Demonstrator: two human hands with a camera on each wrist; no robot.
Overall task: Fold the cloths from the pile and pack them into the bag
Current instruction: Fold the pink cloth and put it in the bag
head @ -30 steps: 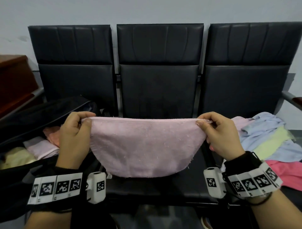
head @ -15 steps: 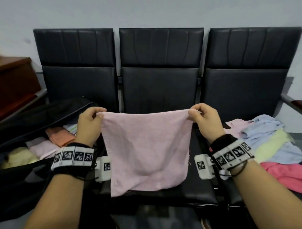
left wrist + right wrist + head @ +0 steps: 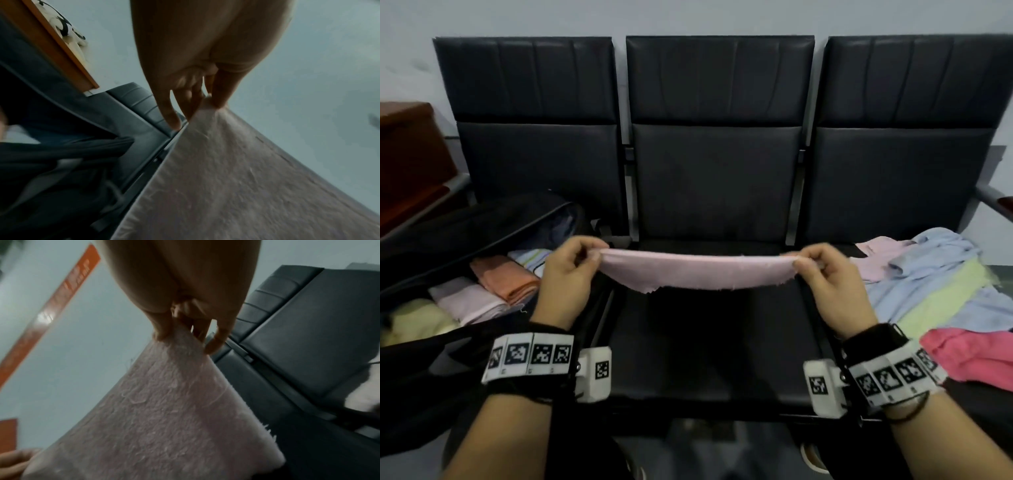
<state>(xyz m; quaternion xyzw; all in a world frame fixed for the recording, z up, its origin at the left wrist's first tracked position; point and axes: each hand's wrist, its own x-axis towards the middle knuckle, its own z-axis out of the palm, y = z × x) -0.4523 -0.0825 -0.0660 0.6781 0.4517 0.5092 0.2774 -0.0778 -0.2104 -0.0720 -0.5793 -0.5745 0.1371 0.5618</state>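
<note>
A pale pink cloth (image 3: 698,270) is stretched flat and nearly level above the middle seat (image 3: 715,342). My left hand (image 3: 571,270) pinches its left corner and my right hand (image 3: 825,274) pinches its right corner. In the left wrist view the thumb and fingers (image 3: 205,97) nip the cloth (image 3: 236,178). The right wrist view shows the same pinch (image 3: 180,331) on the cloth (image 3: 160,418). The open black bag (image 3: 431,260) lies on the left seat with folded orange (image 3: 506,277), pink (image 3: 469,301) and yellow (image 3: 417,318) cloths inside. The pile (image 3: 935,287) of blue, yellow-green and pink cloths lies on the right seat.
Three black padded seats with tall backs (image 3: 719,137) stand against a grey wall. A brown wooden cabinet (image 3: 407,161) is at the far left. A metal armrest (image 3: 993,198) sticks out at the right. A bright pink cloth (image 3: 972,356) lies at the pile's near edge.
The cloth hung down from its top edge before. Now my hands are lower and wider apart and the cloth has swung up to lie almost level between them.
</note>
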